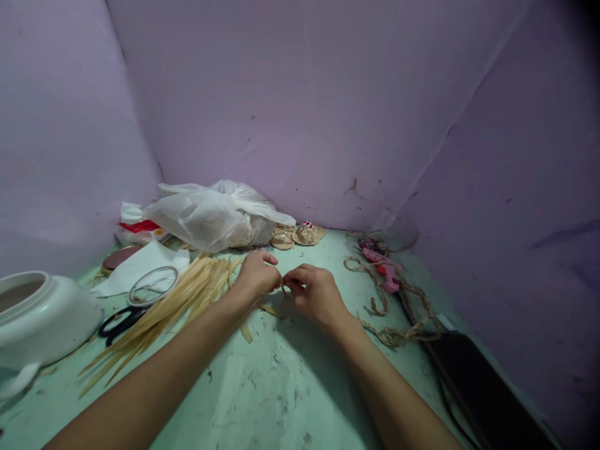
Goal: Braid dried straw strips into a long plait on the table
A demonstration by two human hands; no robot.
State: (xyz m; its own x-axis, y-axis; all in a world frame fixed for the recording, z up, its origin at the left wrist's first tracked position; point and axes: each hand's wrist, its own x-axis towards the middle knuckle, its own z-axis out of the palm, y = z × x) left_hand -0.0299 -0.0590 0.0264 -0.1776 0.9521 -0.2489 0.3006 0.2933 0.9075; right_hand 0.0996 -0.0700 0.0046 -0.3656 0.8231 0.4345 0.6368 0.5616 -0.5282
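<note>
Purple walls (300, 112) close in a pale green, scuffed worktop (262, 394). On its right edge lies a flat black object (487, 394); on the left stands a glossy white pot (60, 319). A crumpled, translucent plastic bag (206, 215) sits against the back wall, and before it fans a bundle of flat, straw-yellow strips (164, 312), partly behind the left forearm. A loose braided rope (398, 337) trails at the right, near a pink glue gun (390, 279). Between these, the left hand (257, 274) and right hand (319, 292) meet above the worktop, fingers curled together and pinched on a short strand (284, 290). It spans the gap between them: thin, tan-brown, an end drooping, its texture too small to make out.
</note>
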